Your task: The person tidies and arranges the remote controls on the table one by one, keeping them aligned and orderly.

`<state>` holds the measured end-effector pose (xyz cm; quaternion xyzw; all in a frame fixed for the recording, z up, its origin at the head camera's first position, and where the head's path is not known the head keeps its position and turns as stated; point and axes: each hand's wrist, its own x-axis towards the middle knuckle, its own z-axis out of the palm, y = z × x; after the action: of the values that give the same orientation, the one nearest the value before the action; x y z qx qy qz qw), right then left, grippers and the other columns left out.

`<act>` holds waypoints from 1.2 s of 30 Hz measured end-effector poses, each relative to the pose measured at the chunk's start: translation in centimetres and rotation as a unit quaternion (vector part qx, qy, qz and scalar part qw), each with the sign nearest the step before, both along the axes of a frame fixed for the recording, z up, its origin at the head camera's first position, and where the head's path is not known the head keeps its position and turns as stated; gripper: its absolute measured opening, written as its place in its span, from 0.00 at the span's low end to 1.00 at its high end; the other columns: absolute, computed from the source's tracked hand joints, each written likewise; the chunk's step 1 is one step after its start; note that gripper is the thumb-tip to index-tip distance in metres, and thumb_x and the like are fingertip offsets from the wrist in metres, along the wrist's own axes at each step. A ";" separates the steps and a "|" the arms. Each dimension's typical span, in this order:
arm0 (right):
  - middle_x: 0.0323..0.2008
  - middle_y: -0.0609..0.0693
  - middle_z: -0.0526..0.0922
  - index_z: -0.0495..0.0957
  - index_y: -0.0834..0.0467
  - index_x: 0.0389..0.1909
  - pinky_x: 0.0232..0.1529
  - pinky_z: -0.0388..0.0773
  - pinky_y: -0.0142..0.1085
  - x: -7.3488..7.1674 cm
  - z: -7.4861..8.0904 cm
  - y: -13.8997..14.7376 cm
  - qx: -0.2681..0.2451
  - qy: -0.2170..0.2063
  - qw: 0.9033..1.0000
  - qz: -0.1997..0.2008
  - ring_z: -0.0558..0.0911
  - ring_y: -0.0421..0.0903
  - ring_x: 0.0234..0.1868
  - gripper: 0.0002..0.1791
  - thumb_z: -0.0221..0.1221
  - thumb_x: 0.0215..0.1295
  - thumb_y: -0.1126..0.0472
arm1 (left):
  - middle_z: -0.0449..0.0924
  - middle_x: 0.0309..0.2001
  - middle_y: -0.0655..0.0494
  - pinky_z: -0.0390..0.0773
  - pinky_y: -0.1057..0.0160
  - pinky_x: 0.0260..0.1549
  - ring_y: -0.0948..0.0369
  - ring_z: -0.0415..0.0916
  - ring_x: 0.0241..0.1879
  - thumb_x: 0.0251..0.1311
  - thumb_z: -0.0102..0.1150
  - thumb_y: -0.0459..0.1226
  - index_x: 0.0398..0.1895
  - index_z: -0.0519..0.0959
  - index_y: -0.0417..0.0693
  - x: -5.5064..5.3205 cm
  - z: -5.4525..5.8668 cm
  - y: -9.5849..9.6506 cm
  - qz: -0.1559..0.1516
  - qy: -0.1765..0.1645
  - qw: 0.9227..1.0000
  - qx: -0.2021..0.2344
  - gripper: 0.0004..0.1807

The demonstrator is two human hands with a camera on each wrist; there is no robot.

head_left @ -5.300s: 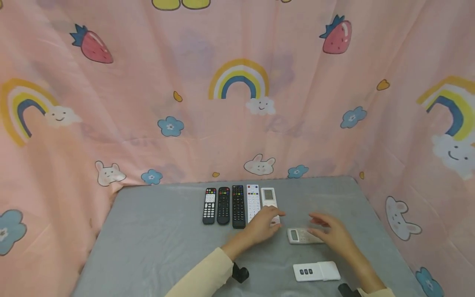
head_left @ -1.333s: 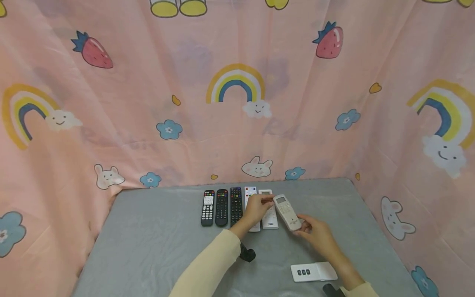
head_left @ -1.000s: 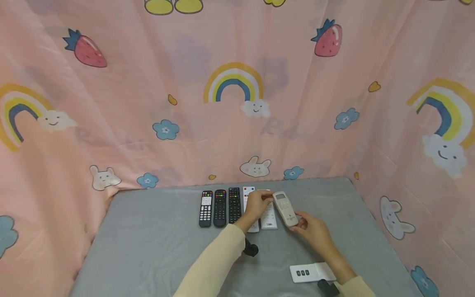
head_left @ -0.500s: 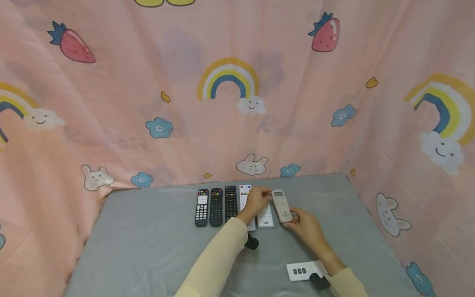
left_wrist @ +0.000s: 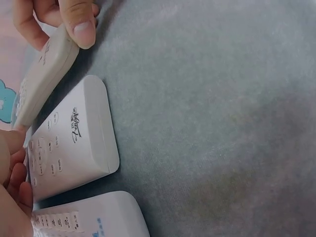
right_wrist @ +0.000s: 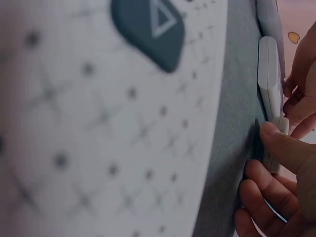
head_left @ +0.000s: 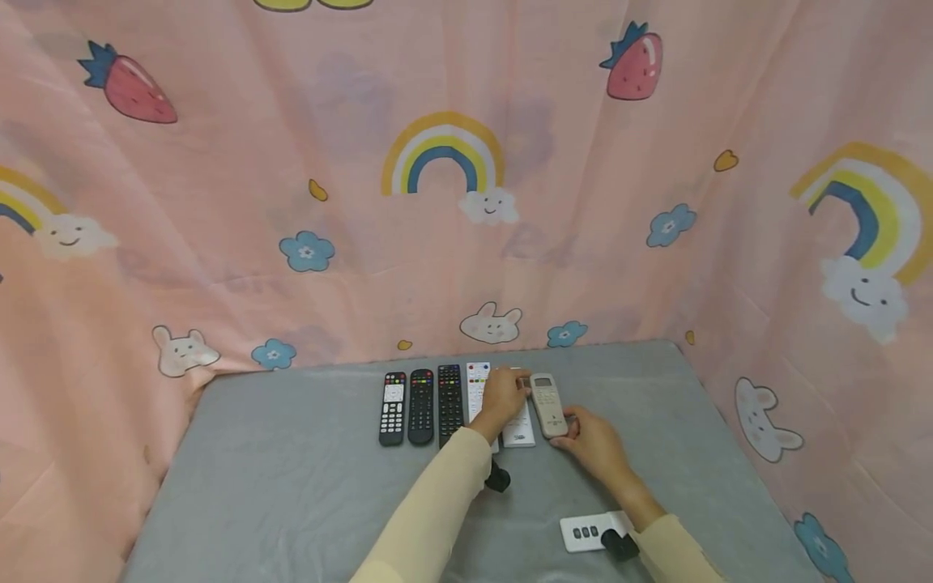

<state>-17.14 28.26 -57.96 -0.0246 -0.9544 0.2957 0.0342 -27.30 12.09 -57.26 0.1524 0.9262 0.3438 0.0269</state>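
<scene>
A beige remote control [head_left: 548, 406] with a small screen stands at the right end of a row of remotes, tilted slightly in the head view. My left hand [head_left: 503, 397] pinches its upper end from the left, reaching over a white remote [head_left: 519, 431]. At the lower end, my right hand [head_left: 598, 447] grips it between thumb and fingers. In the left wrist view the beige remote [left_wrist: 47, 79] slants beside the white one, its near end between the right thumb and fingers. The right wrist view shows its edge beneath the right thumb.
Left of the white remote lie another white remote [head_left: 477, 390] and several black ones, such as this black remote [head_left: 421, 407]. A white three-button remote [head_left: 581, 533] lies nearer, partly under the right wrist camera [head_left: 619, 544]. A pink printed curtain [head_left: 437, 267] surrounds the grey table [head_left: 291, 470].
The beige remote, lying crosswise earlier, was picked up by both hands, turned lengthwise, and brought left and down beside the row. Lately it has shifted slightly toward the white remote.
</scene>
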 end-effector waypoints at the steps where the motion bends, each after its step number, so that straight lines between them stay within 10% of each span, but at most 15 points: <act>1: 0.21 0.45 0.77 0.78 0.65 0.50 0.24 0.65 0.30 -0.1 -0.1 0.0 0.001 -0.003 1.000 0.000 0.71 0.38 0.22 0.29 0.75 0.48 0.58 | 0.84 0.38 0.55 0.76 0.65 0.41 0.61 0.76 0.41 0.60 0.66 0.37 0.54 0.84 0.52 0.1 0.1 0.1 0.004 0.000 1.000 -0.009 0.17; 12: 0.21 0.46 0.77 0.78 0.65 0.49 0.22 0.65 0.30 -0.2 -0.2 -0.5 0.004 -0.025 1.000 -0.006 0.71 0.39 0.22 0.28 0.75 0.48 0.58 | 0.82 0.56 0.52 0.76 0.55 0.61 0.54 0.75 0.60 0.64 0.62 0.39 0.56 0.82 0.57 0.3 0.0 0.7 0.026 -0.027 0.998 -0.058 0.17; 26: 0.22 0.47 0.80 0.77 0.68 0.51 0.23 0.68 0.31 -0.4 0.2 -0.6 0.007 -0.048 0.999 -0.001 0.74 0.38 0.22 0.29 0.74 0.49 0.62 | 0.81 0.59 0.54 0.76 0.56 0.61 0.55 0.75 0.61 0.66 0.60 0.41 0.58 0.81 0.55 0.4 0.6 0.6 0.007 -0.021 0.996 -0.088 0.17; 31: 0.23 0.49 0.82 0.76 0.69 0.53 0.25 0.71 0.31 0.1 1.6 0.4 -0.018 -0.049 0.998 0.032 0.76 0.39 0.24 0.27 0.71 0.52 0.64 | 0.86 0.44 0.55 0.82 0.65 0.39 0.61 0.80 0.43 0.65 0.60 0.38 0.53 0.83 0.51 0.8 1.6 0.5 -0.025 -0.006 0.999 -0.046 0.14; 36: 0.27 0.48 0.83 0.77 0.67 0.54 0.27 0.72 0.30 1.4 3.1 2.8 -0.037 -0.040 0.996 0.076 0.76 0.37 0.27 0.24 0.67 0.59 0.62 | 0.80 0.26 0.58 0.66 0.74 0.15 0.70 0.67 0.20 0.65 0.59 0.36 0.46 0.86 0.48 2.8 2.9 0.4 -0.090 0.006 0.996 0.021 0.10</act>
<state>-15.71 31.02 -54.86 0.0350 -0.9426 0.3309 -0.0272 -24.46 12.46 -54.38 0.2374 0.9015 0.3585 0.0494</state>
